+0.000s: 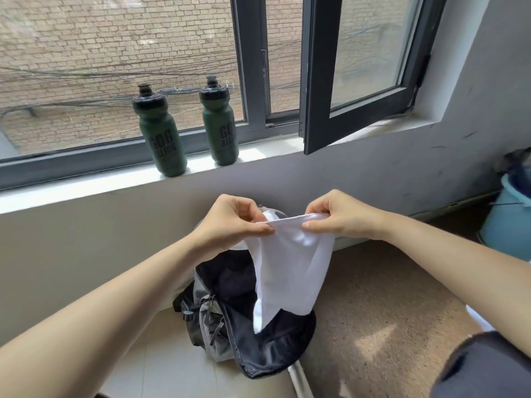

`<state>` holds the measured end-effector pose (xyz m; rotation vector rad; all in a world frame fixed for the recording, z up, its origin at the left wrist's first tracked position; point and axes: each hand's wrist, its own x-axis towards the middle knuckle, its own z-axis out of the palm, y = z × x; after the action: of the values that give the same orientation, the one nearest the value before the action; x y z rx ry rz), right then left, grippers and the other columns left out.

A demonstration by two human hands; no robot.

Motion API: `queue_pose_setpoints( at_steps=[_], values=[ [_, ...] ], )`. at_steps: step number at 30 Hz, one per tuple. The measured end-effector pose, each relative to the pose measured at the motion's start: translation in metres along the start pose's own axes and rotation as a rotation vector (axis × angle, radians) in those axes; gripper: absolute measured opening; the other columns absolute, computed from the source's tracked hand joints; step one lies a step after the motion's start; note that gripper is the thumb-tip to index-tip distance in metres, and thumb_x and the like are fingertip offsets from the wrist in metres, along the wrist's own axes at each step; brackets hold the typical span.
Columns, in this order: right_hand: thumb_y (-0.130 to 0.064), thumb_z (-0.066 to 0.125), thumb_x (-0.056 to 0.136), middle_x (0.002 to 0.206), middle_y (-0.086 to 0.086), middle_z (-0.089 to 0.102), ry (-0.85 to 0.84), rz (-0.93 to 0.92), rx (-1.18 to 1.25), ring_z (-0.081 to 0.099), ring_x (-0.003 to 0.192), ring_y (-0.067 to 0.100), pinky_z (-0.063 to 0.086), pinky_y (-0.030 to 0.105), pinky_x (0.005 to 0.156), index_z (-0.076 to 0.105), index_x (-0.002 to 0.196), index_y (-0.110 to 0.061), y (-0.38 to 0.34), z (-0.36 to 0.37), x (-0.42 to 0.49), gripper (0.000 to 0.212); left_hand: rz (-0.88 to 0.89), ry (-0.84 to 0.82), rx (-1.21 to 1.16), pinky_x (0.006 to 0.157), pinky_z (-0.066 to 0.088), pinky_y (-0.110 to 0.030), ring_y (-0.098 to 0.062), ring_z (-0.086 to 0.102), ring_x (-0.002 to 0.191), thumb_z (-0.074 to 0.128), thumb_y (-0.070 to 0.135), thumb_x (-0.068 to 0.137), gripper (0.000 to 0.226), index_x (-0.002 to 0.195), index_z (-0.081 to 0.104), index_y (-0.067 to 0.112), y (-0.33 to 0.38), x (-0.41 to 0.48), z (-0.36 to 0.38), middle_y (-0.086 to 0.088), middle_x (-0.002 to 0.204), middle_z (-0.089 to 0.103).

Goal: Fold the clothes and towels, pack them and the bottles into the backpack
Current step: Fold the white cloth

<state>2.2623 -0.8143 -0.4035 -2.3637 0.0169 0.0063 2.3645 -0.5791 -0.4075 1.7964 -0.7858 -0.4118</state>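
White soft terry towel [290, 271] hangs over open grey-black fabric backpack [244, 320] on floor. Left hand [232, 222] and right hand [339, 218] both pinch top edge, close together. Light, floppy stuff, so grab corners. Two dark green plastic bottles [161, 133] wait on windowsill.

2 bottles [159, 133] on windowsill [86, 188], above backpack [244, 326]

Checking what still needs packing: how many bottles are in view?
2, both upright on the windowsill: the left bottle and the right bottle nearer the window frame. Any inside the backpack would be hidden.
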Motion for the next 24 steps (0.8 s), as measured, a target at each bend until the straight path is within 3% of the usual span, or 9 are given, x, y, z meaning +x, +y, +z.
queue_pose_setpoints(
  at_steps=[2,4,7,9,11,13,17,21,24],
  values=[
    [-0.027,0.071,0.091,0.079,0.005,0.071,0.028,-0.018,-0.032,0.063,0.07,0.007,0.05,0.028,0.066,0.075,0.08,-0.016,-0.001,0.001,0.0,0.016,0.0,-0.027,0.013,0.066,0.049,-0.018,-0.004,0.064,0.06,0.083,-0.008,0.076,0.021,0.071,0.064,-0.007,0.004,-0.001,0.001,0.006,0.063,0.072],
    [-0.029,0.074,0.09,0.086,0.002,0.071,0.069,-0.045,-0.031,0.062,0.07,0.006,0.05,0.028,0.068,0.075,0.081,-0.019,-0.003,0.002,0.001,0.013,0.011,-0.061,0.025,0.064,0.048,-0.014,0.0,0.063,0.059,0.078,-0.013,0.079,0.024,0.067,0.06,-0.003,0.008,-0.003,0.003,0.009,0.061,0.071],
    [-0.031,0.079,0.087,0.115,-0.007,0.067,0.04,-0.089,0.097,0.056,0.063,0.003,0.051,0.024,0.076,0.075,0.084,-0.019,-0.011,0.006,0.0,0.013,0.047,-0.084,0.042,0.069,0.049,-0.018,-0.005,0.064,0.064,0.075,-0.014,0.081,0.03,0.065,0.057,0.003,0.01,-0.004,0.006,0.004,0.069,0.074],
    [-0.029,0.079,0.088,0.129,-0.009,0.067,-0.056,-0.091,0.187,0.067,0.089,-0.002,0.053,0.025,0.092,0.075,0.085,-0.016,-0.015,0.01,-0.002,0.013,0.052,-0.099,0.038,0.066,0.048,-0.014,-0.001,0.064,0.063,0.073,-0.016,0.082,0.028,0.068,0.055,0.0,0.011,-0.005,0.008,0.008,0.066,0.073],
    [-0.024,0.079,0.088,0.119,-0.004,0.072,-0.104,-0.104,0.273,0.067,0.107,0.004,0.053,0.034,0.095,0.071,0.09,-0.012,-0.015,0.014,-0.002,0.015,0.053,-0.094,0.031,0.065,0.047,-0.012,-0.001,0.066,0.063,0.073,-0.016,0.082,0.027,0.07,0.055,0.0,0.012,-0.006,0.009,0.008,0.066,0.073],
    [-0.02,0.08,0.087,0.096,0.003,0.071,-0.102,-0.103,0.354,0.064,0.092,0.016,0.051,0.042,0.085,0.065,0.094,-0.01,-0.013,0.016,-0.001,0.018,0.06,-0.072,0.01,0.067,0.049,-0.014,-0.003,0.068,0.066,0.075,-0.016,0.081,0.027,0.07,0.057,0.002,0.012,-0.006,0.009,0.006,0.067,0.073],
    [-0.007,0.071,0.091,0.086,0.003,0.065,-0.138,-0.054,0.33,0.059,0.078,0.012,0.046,0.024,0.072,0.064,0.112,-0.012,-0.016,0.017,-0.001,0.023,0.069,0.0,-0.01,0.071,0.052,-0.016,-0.008,0.074,0.073,0.081,-0.009,0.079,0.021,0.082,0.065,0.004,0.012,-0.005,0.009,0.001,0.077,0.078],
    [-0.007,0.059,0.095,0.077,-0.002,0.061,-0.083,-0.061,0.18,0.053,0.071,0.006,0.042,0.02,0.066,0.073,0.094,-0.01,-0.022,0.015,-0.001,0.014,0.053,0.068,0.051,0.072,0.052,-0.019,-0.008,0.071,0.074,0.09,0.008,0.076,0.04,0.109,0.068,0.016,0.013,-0.005,0.01,-0.001,0.081,0.079],
    [-0.009,0.059,0.095,0.085,0.0,0.069,-0.055,-0.065,0.18,0.061,0.078,0.004,0.047,0.019,0.071,0.073,0.092,-0.016,-0.025,0.01,-0.002,0.016,0.05,0.094,0.056,0.07,0.052,-0.023,-0.011,0.066,0.069,0.092,0.012,0.073,0.039,0.106,0.07,0.016,0.013,-0.004,0.013,-0.009,0.08,0.077]
  ],
)
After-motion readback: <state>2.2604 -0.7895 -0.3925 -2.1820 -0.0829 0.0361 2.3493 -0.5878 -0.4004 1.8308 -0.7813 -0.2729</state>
